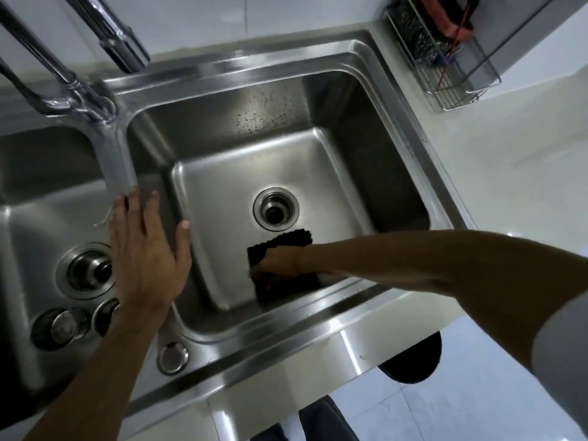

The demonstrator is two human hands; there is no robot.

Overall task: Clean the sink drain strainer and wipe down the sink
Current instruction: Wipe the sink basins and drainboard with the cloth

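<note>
**Head view: dark cloth pressed to the basin floor**

Head camera shows your right hand (280, 261) gripping a dark, rough-edged cloth (286, 240) against the floor of the right steel sink (222, 192), just beside the round open drain (276, 213). Your left hand (146, 253) lies flat, fingers spread, holding nothing, on the divider. A metal strainer (60, 324) sits in the left basin. Chrome faucet (79, 87) and wire rack (445, 68) stand behind.

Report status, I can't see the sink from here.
Left hand flat on the sink divider. Right hand pressing black cloth on basin floor, beside open drain. Nothing in the way.
</note>
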